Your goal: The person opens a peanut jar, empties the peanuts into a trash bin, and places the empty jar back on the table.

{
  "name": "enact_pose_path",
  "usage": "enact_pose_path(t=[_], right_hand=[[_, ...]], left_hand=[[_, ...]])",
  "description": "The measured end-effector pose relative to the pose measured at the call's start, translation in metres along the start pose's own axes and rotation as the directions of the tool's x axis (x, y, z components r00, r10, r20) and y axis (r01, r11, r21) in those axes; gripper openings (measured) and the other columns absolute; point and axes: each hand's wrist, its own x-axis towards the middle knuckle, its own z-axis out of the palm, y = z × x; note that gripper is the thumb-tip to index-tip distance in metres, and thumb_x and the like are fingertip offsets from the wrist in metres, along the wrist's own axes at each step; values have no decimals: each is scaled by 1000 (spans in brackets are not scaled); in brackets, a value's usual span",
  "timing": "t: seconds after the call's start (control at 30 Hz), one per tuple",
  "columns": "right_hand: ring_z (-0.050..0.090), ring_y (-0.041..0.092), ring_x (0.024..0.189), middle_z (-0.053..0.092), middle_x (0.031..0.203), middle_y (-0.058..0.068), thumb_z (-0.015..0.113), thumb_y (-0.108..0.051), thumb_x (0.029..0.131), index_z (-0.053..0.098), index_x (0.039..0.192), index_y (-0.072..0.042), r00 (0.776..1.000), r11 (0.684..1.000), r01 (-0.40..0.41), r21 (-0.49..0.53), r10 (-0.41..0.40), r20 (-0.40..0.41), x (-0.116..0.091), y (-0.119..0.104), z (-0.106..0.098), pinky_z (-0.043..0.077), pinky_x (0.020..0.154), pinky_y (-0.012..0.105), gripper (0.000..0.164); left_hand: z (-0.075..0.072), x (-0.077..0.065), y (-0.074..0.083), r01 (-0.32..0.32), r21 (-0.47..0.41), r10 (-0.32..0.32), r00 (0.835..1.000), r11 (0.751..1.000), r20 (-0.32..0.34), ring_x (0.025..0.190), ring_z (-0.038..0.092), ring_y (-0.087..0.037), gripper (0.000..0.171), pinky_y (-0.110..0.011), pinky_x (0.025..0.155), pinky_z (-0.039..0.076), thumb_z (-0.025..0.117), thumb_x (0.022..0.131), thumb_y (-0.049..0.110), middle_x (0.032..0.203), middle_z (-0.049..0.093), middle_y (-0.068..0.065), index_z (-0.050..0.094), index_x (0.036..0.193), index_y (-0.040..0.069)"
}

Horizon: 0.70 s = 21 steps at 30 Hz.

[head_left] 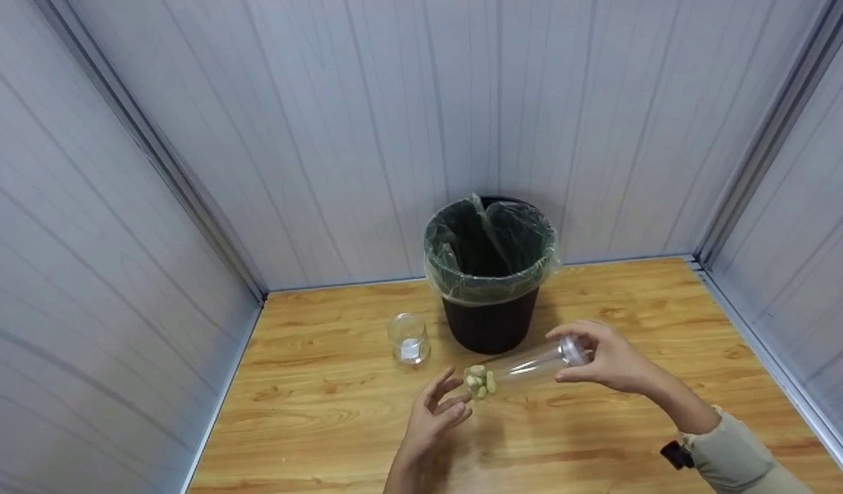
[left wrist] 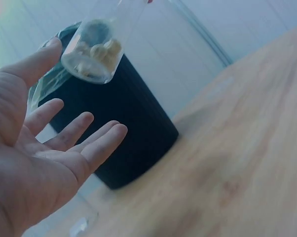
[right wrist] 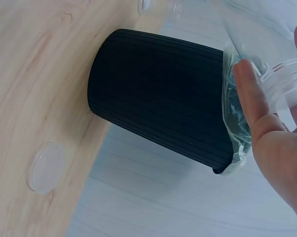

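Observation:
My right hand grips a clear plastic jar at its threaded neck end, thumb and fingers on either side. The jar lies tilted, its base low and toward the left. Several pale tan, nut-like lumps are gathered at the base. My left hand is beside that base, palm turned up and fingers loosely spread. In the left wrist view the jar's base hangs above the left fingers, near the thumb tip. The right wrist view shows the neck between the right thumb and fingers.
A black bin with a translucent green liner stands behind the jar, near the back wall. Left of it is a small clear cup with a white label. A round clear lid lies on the wooden table. Panel walls enclose three sides.

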Motion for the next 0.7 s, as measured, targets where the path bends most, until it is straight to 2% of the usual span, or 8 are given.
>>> enact_pose_path(t=[0.2,0.33,0.47,0.6,0.7], right_hand=[[60,10,71,63,102,13,85,-4,72,64,115,1,999,999,38,8,-38,-11,6,-20,2,52,55,26,48],[57,5,65,64,92,7,86,-5,70,65,114,0,996,996,87,-25,-88,-33,8,-21,6,48,50,24,48],[61,7,67,64,91,7,86,-4,70,65,114,1,995,996,87,-18,-88,-38,10,-17,8,51,51,25,49],[62,11,73,65,105,10,87,-8,70,62,122,-2,998,999,46,10,-45,-33,8,4,14,51,53,24,58],[63,21,94,59,126,13,86,-14,74,54,135,-7,999,998,-15,55,17,-32,7,14,18,54,65,25,69]], left_hand=[[12,15,6,-37,-56,37,999,998,-10,106,60,-31,65,-49,90,51,69,86,-2,129,47,-23,38,143,-6],[14,19,6,-64,-81,62,997,995,-35,101,63,-29,56,-46,85,54,68,85,-6,122,51,-19,46,137,-5],[14,19,7,-82,-106,77,996,991,-52,99,64,-28,50,-43,85,55,65,84,-9,120,52,-19,52,131,-1],[12,17,6,-88,-114,80,994,990,-71,100,63,-29,50,-41,86,55,65,83,-11,118,53,-18,52,130,-2],[10,14,4,-93,-108,84,993,990,-84,101,63,-30,49,-41,86,55,65,82,-12,118,53,-17,53,128,0]])
